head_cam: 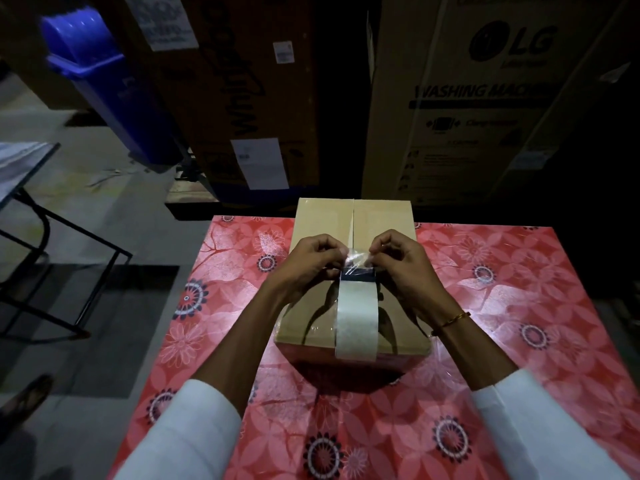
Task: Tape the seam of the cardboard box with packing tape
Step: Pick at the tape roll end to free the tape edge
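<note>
A brown cardboard box (381,220) stands on the table with its centre seam (353,216) running away from me. A roll of clear packing tape (356,317) stands on edge on the near half of the box top, over the seam. My left hand (308,261) and my right hand (401,261) meet above the roll. Both pinch the loose, crinkled end of the tape (356,258) between thumb and fingertips. The far half of the seam is bare. The wrists hide parts of the box top.
The table wears a pink flowered cloth (519,323). Tall cartons (467,98) stand close behind it, and a blue bin (104,74) leans at the back left. A dark metal frame (52,258) stands on the floor to the left.
</note>
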Demonstrator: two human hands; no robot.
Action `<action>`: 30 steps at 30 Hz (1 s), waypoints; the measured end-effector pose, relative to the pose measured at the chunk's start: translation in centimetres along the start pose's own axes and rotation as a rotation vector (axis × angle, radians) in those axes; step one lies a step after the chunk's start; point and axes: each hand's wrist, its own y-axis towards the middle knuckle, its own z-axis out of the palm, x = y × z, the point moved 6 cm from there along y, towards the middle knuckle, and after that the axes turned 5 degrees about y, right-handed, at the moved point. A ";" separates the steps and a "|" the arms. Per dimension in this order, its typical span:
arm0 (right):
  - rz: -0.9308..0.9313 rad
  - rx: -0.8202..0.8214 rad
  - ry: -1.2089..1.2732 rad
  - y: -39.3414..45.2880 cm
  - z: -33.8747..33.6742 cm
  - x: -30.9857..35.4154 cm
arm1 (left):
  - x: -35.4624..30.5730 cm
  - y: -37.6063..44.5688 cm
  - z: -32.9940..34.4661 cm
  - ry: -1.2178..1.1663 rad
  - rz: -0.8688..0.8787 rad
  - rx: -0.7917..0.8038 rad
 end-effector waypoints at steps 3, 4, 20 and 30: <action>0.023 0.015 0.016 0.1 -0.1 0.1 | 0.0 0.0 -0.1 0.001 0.002 -0.018; 0.028 0.023 0.017 0.1 -0.1 0.0 | 0.0 0.0 -0.1 -0.004 0.004 -0.021; 0.223 0.234 0.124 1.1 -1.1 -0.4 | -0.4 -0.5 0.3 0.039 0.035 -0.041; 0.299 0.291 0.126 1.2 -1.3 -0.6 | -0.9 -0.5 0.8 0.117 0.051 -0.081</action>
